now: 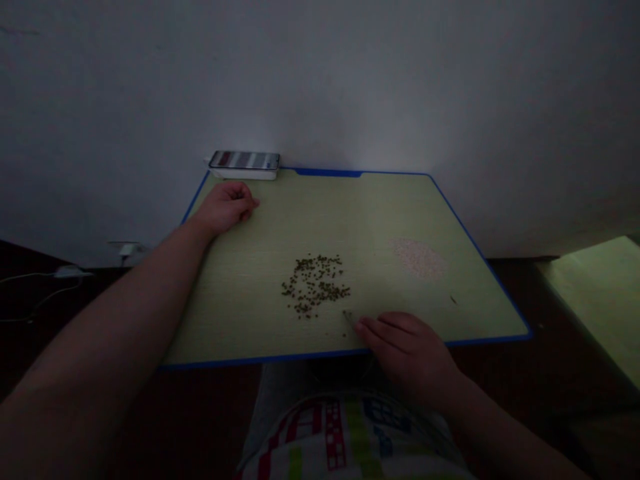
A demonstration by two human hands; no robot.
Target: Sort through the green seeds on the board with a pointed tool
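Note:
Small dark greenish beans lie scattered over the middle of the pale table. My right hand is at the table's near edge, just right of the beans, its fingers pinched together. From its fingertips a thin pale stick-like thing points toward a few stray beans; dim light hides its exact kind. Farther back on the left, my left hand rests on the table with its fingers curled in, below the phone. Whatever those fingers may hold is hidden.
A phone lies on a white box at the back left corner. Pale rice-like grains are spread on the right, with a small dark sliver nearby. Behind the table rises a wall; a plugged-in charger is at left.

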